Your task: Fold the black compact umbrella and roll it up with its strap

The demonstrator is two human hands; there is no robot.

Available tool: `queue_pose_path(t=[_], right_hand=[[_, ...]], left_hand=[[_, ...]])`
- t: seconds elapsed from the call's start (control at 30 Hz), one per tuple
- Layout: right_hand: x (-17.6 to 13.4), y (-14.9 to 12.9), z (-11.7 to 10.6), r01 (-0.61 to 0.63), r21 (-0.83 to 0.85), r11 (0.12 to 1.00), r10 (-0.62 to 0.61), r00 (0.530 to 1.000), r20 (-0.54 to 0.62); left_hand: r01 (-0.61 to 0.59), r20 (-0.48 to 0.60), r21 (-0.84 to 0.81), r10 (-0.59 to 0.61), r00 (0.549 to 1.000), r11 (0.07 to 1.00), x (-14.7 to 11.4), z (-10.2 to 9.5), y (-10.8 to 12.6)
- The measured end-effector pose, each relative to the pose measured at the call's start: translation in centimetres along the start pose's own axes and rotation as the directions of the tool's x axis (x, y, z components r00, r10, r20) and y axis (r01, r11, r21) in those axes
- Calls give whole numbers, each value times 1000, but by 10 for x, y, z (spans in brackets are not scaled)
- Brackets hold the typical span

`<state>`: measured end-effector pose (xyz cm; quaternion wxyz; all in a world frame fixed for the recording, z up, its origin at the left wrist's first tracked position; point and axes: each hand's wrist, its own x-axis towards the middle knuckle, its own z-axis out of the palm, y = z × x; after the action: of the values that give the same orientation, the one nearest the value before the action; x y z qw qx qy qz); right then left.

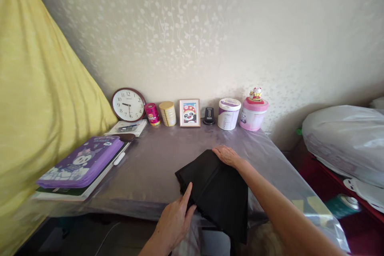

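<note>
My home, bedroom corner. Floral wallpaper across top of frame, yellow curtain at left. My desk in centre: wall clock, framed cartoon picture, tins, purple pencil case.

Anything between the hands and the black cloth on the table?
Nothing visible. The left hand touches the black cloth's near edge and the right hand rests on its far corner; the table around it is bare.

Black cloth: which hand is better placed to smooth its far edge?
Probably the right hand: it lies flat on the black cloth's far corner, while the left hand pins the near edge.
</note>
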<state>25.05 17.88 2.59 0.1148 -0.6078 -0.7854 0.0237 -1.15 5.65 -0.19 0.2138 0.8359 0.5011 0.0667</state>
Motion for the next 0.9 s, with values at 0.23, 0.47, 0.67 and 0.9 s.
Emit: queue_pose_path(t=[0.23,0.47,0.67,0.9], right_hand=[[-18,-15,-8,306,85,948,-296,948,-115],[-19,16,-10,-47,96,994,51,998,-43],[-45,66,-16,-164,175,971,165,986,4],[-75,85,-9,-137,432,891,69,983,169]], left_hand=[[22,-3,-14,-22,1000,1000,-3,-1,-1],[45,14,-33,-44,999,998,0,0,-4],[44,18,-178,-41,999,983,0,-1,-8],[47,31,-244,-41,999,969,-1,-5,-7]])
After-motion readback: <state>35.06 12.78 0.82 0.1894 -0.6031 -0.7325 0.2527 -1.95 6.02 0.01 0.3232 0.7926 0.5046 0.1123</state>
